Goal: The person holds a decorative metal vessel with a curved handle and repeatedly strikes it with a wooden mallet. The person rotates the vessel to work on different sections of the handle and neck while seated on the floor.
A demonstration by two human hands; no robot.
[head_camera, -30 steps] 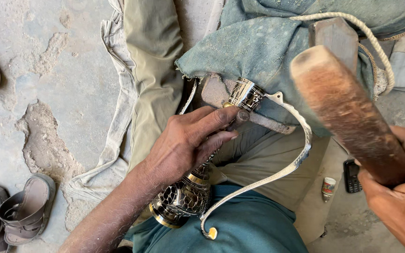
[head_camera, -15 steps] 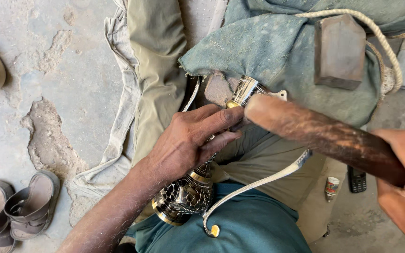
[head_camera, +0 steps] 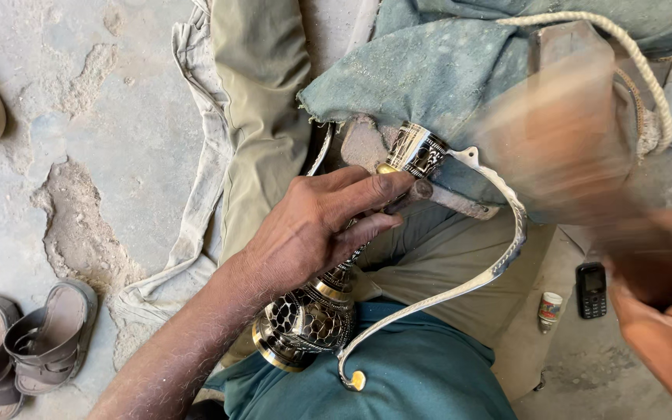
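**Packages and Screens in View**

One small cylindrical container point(head_camera: 550, 311) stands upright on the floor point(head_camera: 103, 140) at lower right; white body, red band, pale cap. Just beside it, to the right, lies a small black keypad phone point(head_camera: 591, 289), flat, face up. Its rectangular screen point(head_camera: 591, 278) is dark. Both items sit near the blurred right hand point(head_camera: 663, 327).

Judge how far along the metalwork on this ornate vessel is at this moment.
Done: the brass vessel already has its patterned pierced body, engraved collar and curved handle in place. In hand: the left hand pins it across the lap while the right hand swings a wooden mallet, blurred in motion, above the collar. Left: cannot tell how much hammering the collar needs.
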